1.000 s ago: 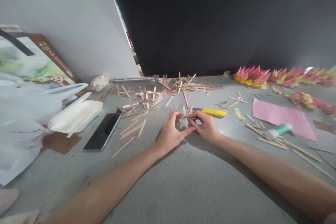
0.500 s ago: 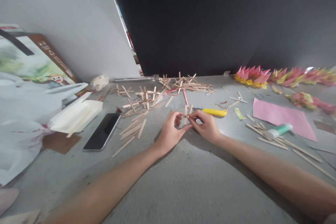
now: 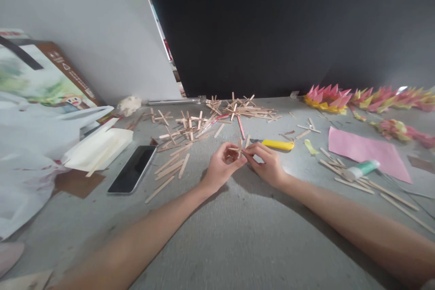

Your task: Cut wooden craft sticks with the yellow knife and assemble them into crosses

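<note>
Between my fingertips are small crossed wooden craft sticks [image 3: 239, 146]. My left hand [image 3: 222, 165] is closed on them from the left, its thumb and fingers bent round. My right hand [image 3: 267, 162] pinches them from the other side, so the two hands meet at the fingertips. How the sticks join is partly hidden by the fingers. Just behind my right hand lies a yellow utility knife [image 3: 277, 145]. A red-and-white striped strip [image 3: 240, 127] lies beyond the fingertips. Loose craft sticks [image 3: 170, 170] are spread to the left of my left hand.
Crossed stick pieces [image 3: 190, 124] and a stick pile [image 3: 256, 111] lie at the back. A phone [image 3: 132, 170], a paper tray [image 3: 112, 145] and a plastic bag [image 3: 30, 158] stand left. Right are pink paper [image 3: 367, 152], a glue stick [image 3: 362, 169] and folded-paper crowns [image 3: 326, 99].
My hands have turned the craft sticks slightly, and a stick pointing left now shows above my left hand's fingers. Both hands stay in about the same place.
</note>
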`<state>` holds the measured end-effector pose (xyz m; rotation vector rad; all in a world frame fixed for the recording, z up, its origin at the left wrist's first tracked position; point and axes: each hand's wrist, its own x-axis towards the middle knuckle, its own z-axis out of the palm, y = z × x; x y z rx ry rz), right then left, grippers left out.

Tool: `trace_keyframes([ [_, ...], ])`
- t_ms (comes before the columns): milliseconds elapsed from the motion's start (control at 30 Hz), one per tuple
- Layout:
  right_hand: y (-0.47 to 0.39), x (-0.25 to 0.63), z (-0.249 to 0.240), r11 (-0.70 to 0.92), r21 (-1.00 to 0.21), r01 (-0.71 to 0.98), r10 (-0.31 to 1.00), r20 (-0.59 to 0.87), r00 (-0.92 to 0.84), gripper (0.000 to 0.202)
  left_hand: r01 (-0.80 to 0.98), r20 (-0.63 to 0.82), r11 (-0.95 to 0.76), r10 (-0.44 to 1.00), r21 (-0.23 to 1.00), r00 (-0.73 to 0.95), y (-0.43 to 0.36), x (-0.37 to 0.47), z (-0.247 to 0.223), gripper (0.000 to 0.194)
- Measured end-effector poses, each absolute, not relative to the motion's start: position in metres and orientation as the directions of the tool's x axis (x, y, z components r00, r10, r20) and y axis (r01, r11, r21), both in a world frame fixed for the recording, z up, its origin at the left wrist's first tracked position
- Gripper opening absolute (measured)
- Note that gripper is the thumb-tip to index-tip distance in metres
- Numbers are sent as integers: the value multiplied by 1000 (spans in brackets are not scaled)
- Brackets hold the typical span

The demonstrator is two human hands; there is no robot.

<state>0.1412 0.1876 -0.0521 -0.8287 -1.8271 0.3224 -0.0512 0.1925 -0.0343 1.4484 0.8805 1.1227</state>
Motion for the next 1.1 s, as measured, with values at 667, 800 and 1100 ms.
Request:
trace_keyframes([
  [667,191,143,-45,563,-730,388,819,555,-146,17,88,266,-296,930,951,254,189,-50,-34,58],
  [800,194,143,-49,522,-777,353,850,507,-142,19,108,263,-295,934,949,242,189,-50,-36,58],
  [1100,193,144,-49,508,-803,312,860,493,-131,18,86,247,-273,940,958,236,188,-49,-36,56],
])
